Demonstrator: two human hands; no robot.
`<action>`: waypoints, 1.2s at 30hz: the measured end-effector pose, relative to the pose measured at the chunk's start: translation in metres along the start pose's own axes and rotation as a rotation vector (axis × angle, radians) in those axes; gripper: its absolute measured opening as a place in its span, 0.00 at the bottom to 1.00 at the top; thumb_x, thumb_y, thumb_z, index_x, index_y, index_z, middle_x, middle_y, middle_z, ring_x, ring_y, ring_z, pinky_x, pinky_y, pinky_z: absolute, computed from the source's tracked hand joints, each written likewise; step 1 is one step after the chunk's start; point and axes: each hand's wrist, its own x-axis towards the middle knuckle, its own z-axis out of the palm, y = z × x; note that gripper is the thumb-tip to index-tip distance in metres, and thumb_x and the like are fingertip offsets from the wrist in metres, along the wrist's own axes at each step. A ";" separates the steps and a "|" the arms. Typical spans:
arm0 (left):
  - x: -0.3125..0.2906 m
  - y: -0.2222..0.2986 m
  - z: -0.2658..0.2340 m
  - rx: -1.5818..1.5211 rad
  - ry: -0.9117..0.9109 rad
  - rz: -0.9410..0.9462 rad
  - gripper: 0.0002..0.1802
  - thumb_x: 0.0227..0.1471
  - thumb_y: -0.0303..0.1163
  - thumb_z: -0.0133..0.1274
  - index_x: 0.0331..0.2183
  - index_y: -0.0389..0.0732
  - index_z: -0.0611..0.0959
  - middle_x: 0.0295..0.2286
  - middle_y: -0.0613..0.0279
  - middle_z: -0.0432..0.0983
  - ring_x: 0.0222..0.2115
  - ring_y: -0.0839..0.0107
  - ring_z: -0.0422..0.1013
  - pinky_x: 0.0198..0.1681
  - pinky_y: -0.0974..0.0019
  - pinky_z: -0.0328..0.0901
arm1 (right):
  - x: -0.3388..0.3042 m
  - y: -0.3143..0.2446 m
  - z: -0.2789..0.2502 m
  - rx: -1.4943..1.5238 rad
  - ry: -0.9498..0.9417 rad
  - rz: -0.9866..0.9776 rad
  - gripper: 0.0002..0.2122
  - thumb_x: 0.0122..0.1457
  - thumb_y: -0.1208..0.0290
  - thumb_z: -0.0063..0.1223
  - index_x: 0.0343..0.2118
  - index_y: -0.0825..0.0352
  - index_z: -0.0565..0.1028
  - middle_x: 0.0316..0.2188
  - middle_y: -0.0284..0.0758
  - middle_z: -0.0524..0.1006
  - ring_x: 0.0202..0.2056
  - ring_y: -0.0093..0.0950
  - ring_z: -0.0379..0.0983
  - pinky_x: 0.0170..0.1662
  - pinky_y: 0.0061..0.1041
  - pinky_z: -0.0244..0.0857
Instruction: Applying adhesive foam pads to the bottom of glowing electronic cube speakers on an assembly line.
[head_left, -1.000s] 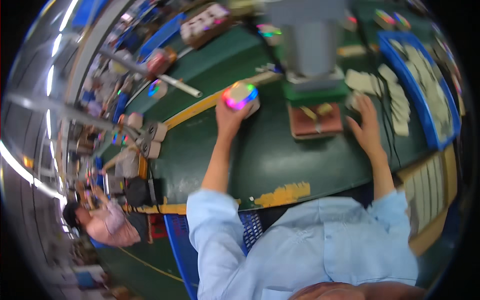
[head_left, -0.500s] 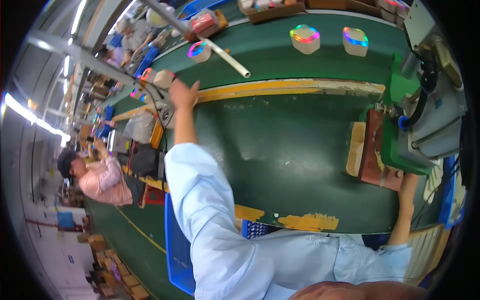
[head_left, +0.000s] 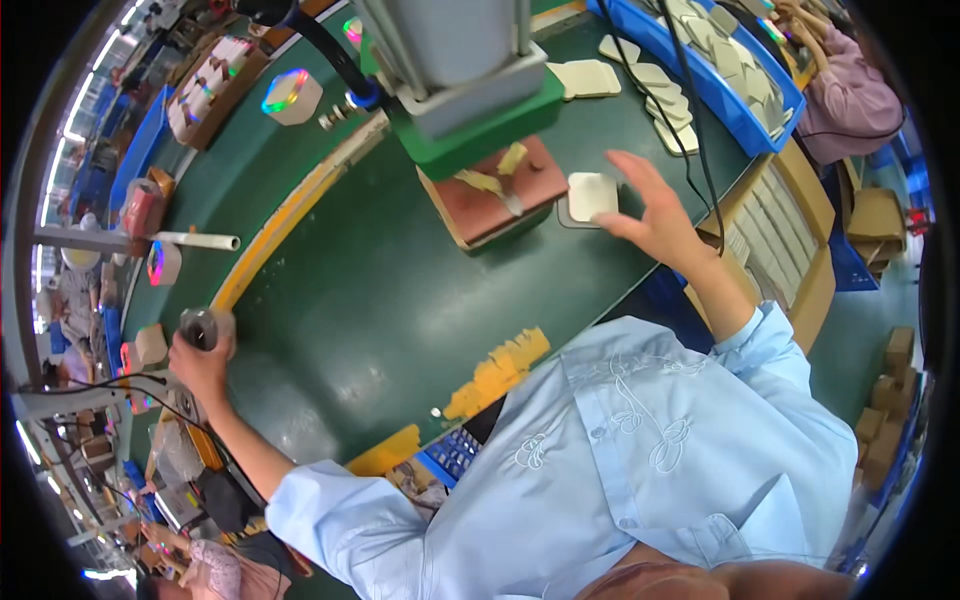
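Note:
My left hand (head_left: 203,368) is wrapped around a hollow greyish housing (head_left: 222,326) with a dark round opening, at the left edge of the green work surface. My right hand (head_left: 660,220) is open, thumb and fingers apart, just right of a white rounded-square plate (head_left: 592,196). That plate lies on a slightly larger thin piece, beside the press. The thumb comes close to the plate's edge; I cannot tell if it touches. Between my hands, nearer the right, a reddish-brown block (head_left: 530,185) sits under the green plate (head_left: 480,130) of the press.
Several pale plates (head_left: 672,110) lie loose behind my right hand, next to a blue bin (head_left: 765,135) of similar plates. A carton (head_left: 815,215) stands at the right. Beyond a yellow-edged rail (head_left: 285,225) are a lit housing (head_left: 293,98) and a white tube (head_left: 205,241). Co-workers sit nearby.
The view has swung right. My left hand, earlier reaching toward the far side with fingers spread, now grips the housing. My right hand has come out from beside the press to the white plate.

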 end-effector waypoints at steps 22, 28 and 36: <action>-0.261 0.318 -0.123 -1.188 -0.252 0.526 0.65 0.26 0.39 0.77 0.63 0.34 0.60 0.54 0.46 0.64 0.54 0.48 0.63 0.57 0.54 0.62 | -0.002 0.044 0.024 -0.007 0.203 -0.369 0.15 0.53 0.75 0.63 0.45 0.67 0.77 0.40 0.39 0.77 0.41 0.37 0.75 0.45 0.28 0.70; -0.268 0.319 -0.108 -1.474 -0.438 0.282 0.69 0.25 0.37 0.78 0.65 0.38 0.56 0.54 0.51 0.69 0.54 0.59 0.69 0.59 0.61 0.63 | -0.007 -0.003 0.011 0.816 -0.091 0.175 0.10 0.59 0.76 0.58 0.44 0.71 0.79 0.33 0.30 0.80 0.35 0.18 0.75 0.41 0.19 0.69; -0.267 0.319 -0.108 -1.453 -0.499 0.294 0.65 0.24 0.41 0.79 0.62 0.37 0.61 0.52 0.48 0.69 0.54 0.52 0.68 0.56 0.55 0.65 | -0.019 -0.069 0.062 0.348 -0.118 -0.450 0.12 0.54 0.75 0.60 0.42 0.70 0.78 0.42 0.39 0.79 0.45 0.35 0.73 0.48 0.33 0.67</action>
